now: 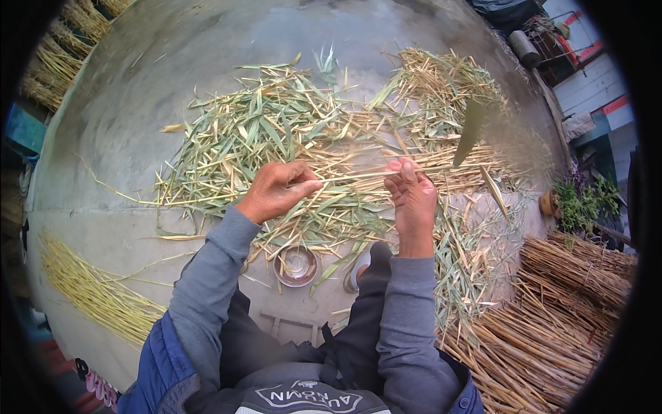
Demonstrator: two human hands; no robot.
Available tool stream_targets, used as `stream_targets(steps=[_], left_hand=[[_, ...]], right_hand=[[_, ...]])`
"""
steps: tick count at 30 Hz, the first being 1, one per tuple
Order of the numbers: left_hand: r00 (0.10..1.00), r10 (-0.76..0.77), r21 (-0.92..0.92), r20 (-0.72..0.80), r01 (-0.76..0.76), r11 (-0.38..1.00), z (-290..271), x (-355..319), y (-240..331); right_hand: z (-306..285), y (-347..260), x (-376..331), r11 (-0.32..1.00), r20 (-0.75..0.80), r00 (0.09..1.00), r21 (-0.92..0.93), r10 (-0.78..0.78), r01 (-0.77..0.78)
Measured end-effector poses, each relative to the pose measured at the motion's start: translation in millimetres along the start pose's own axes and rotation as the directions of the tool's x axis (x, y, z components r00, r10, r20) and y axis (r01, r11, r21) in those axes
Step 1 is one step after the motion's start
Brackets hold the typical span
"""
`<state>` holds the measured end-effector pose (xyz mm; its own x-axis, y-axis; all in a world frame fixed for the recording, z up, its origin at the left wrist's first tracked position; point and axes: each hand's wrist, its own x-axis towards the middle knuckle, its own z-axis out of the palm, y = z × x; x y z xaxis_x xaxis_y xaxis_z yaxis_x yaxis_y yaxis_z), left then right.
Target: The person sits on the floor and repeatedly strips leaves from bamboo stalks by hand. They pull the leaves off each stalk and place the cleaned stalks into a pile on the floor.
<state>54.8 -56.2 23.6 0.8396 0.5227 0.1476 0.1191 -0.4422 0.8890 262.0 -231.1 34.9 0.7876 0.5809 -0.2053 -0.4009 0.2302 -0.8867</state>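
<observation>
Left hand [276, 190] and right hand [412, 196], both pinched closed, hold one thin reed stalk [358, 176] level above the leaf litter [276, 131]. Metal bowl [296, 265] near knees. Bare concrete floor [138, 103] lies open leftward; bundled stalks [552, 324] crowd the right.

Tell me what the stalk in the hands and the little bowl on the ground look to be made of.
The stalk, pinched by left hand and right hand, looks like dried plant stem: pale yellow, thin, matte. The bowl looks like metal, likely steel: grey and shiny inside.
</observation>
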Motion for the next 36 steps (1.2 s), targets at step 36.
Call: stream_targets(steps=[36], left_hand=[[0.987,0.088,0.195,-0.135,-0.060,0.979,-53,4,7]], right_hand=[[-40,-4,14,0.925,0.052,0.949,0.212,0.311,-0.315]])
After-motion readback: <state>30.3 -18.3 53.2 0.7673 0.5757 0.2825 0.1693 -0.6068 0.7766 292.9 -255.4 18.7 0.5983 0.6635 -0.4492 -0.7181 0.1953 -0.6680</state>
